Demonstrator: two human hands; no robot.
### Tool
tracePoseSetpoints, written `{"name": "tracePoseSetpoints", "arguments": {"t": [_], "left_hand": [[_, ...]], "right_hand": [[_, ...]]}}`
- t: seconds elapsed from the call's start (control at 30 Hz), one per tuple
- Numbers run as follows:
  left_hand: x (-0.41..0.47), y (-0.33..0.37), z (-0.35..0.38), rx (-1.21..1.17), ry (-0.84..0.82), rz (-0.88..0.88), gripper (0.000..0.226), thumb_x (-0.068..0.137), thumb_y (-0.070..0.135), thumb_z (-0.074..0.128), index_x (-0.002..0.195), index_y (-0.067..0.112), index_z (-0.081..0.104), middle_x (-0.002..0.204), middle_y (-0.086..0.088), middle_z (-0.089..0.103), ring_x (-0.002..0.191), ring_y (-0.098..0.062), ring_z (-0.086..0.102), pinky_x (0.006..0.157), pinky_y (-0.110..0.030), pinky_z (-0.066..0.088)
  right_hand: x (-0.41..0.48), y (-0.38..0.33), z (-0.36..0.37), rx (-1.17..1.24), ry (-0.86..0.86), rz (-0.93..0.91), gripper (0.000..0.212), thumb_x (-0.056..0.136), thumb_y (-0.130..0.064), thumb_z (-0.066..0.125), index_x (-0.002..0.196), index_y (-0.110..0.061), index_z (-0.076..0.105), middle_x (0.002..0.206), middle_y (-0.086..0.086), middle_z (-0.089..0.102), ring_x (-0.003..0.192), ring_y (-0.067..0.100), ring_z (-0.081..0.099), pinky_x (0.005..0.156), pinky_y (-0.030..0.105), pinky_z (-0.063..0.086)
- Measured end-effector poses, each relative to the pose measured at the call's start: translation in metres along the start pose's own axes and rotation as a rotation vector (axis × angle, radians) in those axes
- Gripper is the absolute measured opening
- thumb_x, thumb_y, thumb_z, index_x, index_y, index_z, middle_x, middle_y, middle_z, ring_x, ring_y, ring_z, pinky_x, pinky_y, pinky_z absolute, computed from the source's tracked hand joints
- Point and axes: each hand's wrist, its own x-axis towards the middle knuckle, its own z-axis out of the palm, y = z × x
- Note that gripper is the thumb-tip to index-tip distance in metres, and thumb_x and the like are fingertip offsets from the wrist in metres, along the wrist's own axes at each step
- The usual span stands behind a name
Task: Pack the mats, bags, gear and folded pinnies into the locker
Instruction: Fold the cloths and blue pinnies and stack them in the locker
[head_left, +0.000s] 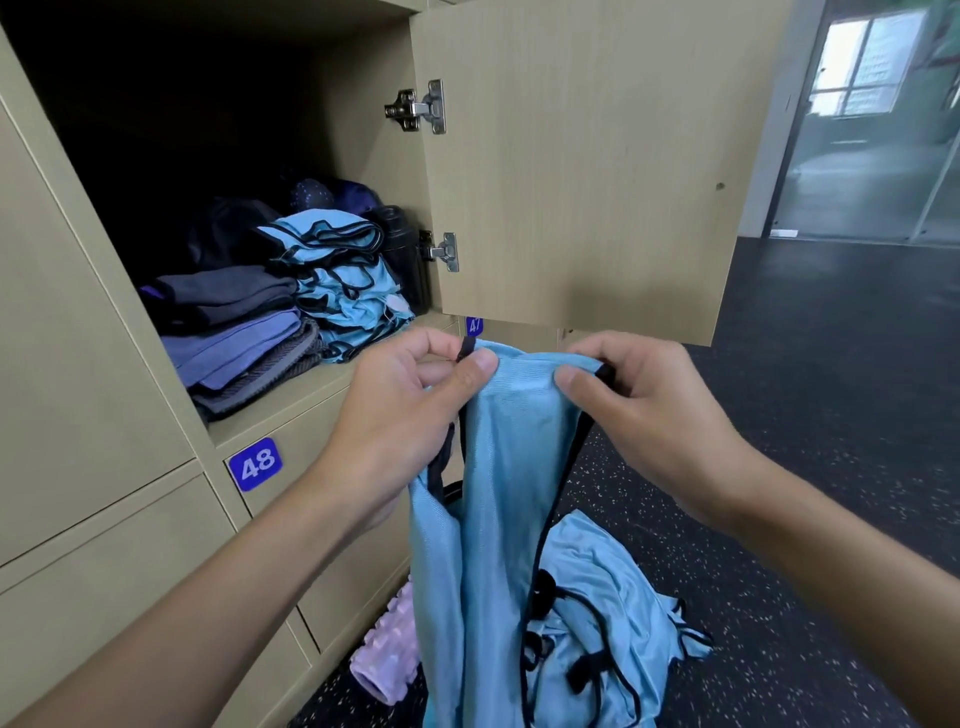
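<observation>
Head view: left hand (415, 395) and right hand (639, 395) pinch blue pinny (509, 467).

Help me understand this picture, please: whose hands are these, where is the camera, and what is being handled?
There is no machine here: a person works with two bare hands, filmed by a camera worn on the head, looking forward and down. The left hand and right hand each pinch the top edge of a light blue pinny, which hangs between them. Ahead, the open locker holds a stack of folded pinnies beside folded mats. On the floor lie loose pinnies and a pink roller.
</observation>
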Motion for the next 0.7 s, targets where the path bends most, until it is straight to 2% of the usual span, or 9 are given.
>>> {"name": "tracePoseSetpoints", "arguments": {"t": [0.1,0.2,0.27,0.33,0.4,0.47,0.53,0.6,0.7], "left_hand": [[0.002,0.001,-0.008,0.071,-0.075,-0.005,0.020,0.088,0.011,0.069,0.106,0.013,0.059,0.057,0.006,0.064,0.036,-0.005,0.042,0.042,-0.015,0.034],[0.004,0.001,-0.014,0.144,-0.105,0.014,0.031,0.086,0.010,0.073,0.112,0.019,0.061,0.073,0.001,0.070,0.048,-0.022,0.035,0.051,-0.026,0.029],[0.005,0.001,-0.016,0.153,-0.073,0.037,0.028,0.086,0.010,0.073,0.110,0.019,0.063,0.074,0.000,0.071,0.051,-0.025,0.032,0.054,-0.030,0.028],[0.007,0.000,-0.016,0.148,-0.048,0.063,0.024,0.086,0.009,0.072,0.109,0.016,0.067,0.074,-0.002,0.071,0.045,-0.016,0.041,0.050,-0.023,0.034],[0.006,0.000,-0.015,0.173,-0.064,0.088,0.022,0.087,0.009,0.071,0.109,0.014,0.069,0.069,0.002,0.066,0.043,-0.003,0.045,0.051,-0.017,0.037],[0.004,-0.001,-0.013,0.222,-0.099,0.105,0.019,0.088,0.013,0.070,0.107,0.016,0.070,0.066,0.007,0.060,0.045,-0.001,0.046,0.054,-0.022,0.036],[0.004,-0.002,-0.012,0.263,-0.120,0.120,0.002,0.088,0.016,0.071,0.090,0.017,0.070,0.069,0.008,0.060,0.045,0.002,0.047,0.053,-0.019,0.035],[0.004,-0.003,-0.012,0.304,-0.107,0.141,0.017,0.090,0.016,0.069,0.074,0.016,0.064,0.064,0.014,0.059,0.044,0.006,0.048,0.049,-0.011,0.035],[0.005,-0.004,-0.011,0.341,-0.124,0.166,0.023,0.095,0.014,0.063,0.072,0.014,0.059,0.050,0.022,0.052,0.042,0.008,0.046,0.048,-0.006,0.034]], "right_hand": [[0.002,0.002,-0.003,0.013,0.056,-0.007,0.014,0.096,-0.011,0.058,0.093,-0.015,0.070,0.087,0.013,0.072,0.071,0.014,0.059,0.065,0.037,0.051],[0.003,0.004,-0.006,0.078,0.074,0.010,0.005,0.097,-0.017,0.059,0.099,-0.021,0.063,0.084,0.026,0.065,0.065,0.020,0.050,0.060,0.038,0.043],[0.004,0.007,-0.009,0.079,0.098,0.003,0.004,0.096,-0.020,0.060,0.095,-0.017,0.059,0.068,0.017,0.060,0.055,0.011,0.043,0.051,0.027,0.035],[0.005,0.009,-0.010,0.059,0.124,-0.027,0.011,0.096,-0.019,0.061,0.086,-0.014,0.059,0.057,-0.002,0.052,0.045,0.002,0.035,0.044,0.016,0.029],[0.004,0.008,-0.011,0.035,0.130,-0.051,0.016,0.096,-0.018,0.061,0.080,-0.014,0.061,0.052,-0.012,0.047,0.043,0.002,0.035,0.043,0.013,0.029],[0.003,0.007,-0.011,-0.013,0.124,-0.073,0.019,0.096,-0.017,0.060,0.078,-0.015,0.061,0.049,-0.014,0.046,0.043,0.002,0.037,0.044,0.011,0.030],[0.003,0.005,-0.012,-0.068,0.121,-0.083,0.020,0.097,-0.018,0.058,0.078,-0.013,0.061,0.048,-0.017,0.046,0.044,0.002,0.040,0.045,0.011,0.030],[0.002,0.004,-0.013,-0.115,0.121,-0.085,0.025,0.099,-0.020,0.055,0.078,-0.008,0.061,0.048,-0.017,0.044,0.045,0.003,0.038,0.046,0.014,0.030],[0.002,0.004,-0.015,-0.181,0.110,-0.102,0.040,0.101,-0.025,0.048,0.077,0.007,0.054,0.055,-0.011,0.033,0.048,0.005,0.030,0.045,0.019,0.025]]}}
